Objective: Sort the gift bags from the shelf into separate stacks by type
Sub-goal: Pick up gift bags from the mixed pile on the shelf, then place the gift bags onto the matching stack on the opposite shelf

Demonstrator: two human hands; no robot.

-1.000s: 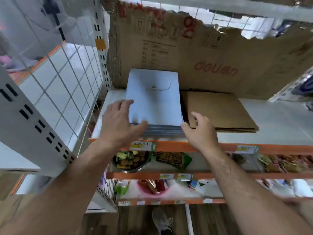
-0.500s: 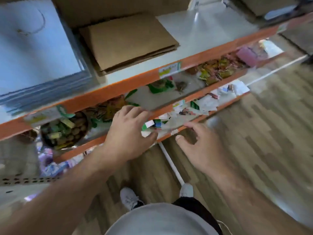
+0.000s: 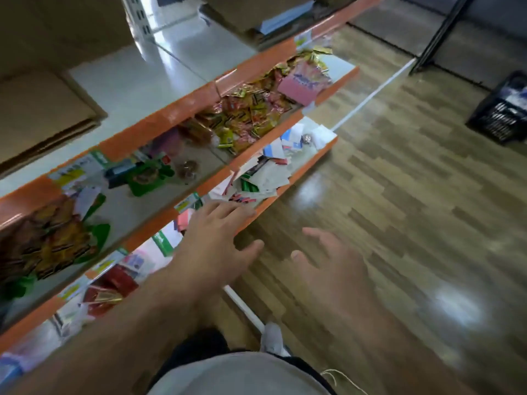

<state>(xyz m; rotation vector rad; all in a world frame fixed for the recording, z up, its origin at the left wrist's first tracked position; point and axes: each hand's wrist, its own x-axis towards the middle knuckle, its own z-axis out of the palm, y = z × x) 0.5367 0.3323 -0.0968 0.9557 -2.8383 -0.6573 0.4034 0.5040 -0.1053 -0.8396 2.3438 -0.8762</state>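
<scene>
No text can be read here. The yellow-and-green price labels (image 3: 71, 173) on the orange shelf edge (image 3: 171, 114) carry print, but it is blurred. The pink packet (image 3: 302, 84) shows blue lettering too smeared to make out, and the snack wrappers (image 3: 251, 109) beside it are likewise illegible.

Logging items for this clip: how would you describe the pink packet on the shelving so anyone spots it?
Find the orange-edged shelving on the left and take the tier below the white top board. At that tier's far end lies the pink packet: a flat pink rectangle among small crinkled gold and red wrappers.
</scene>
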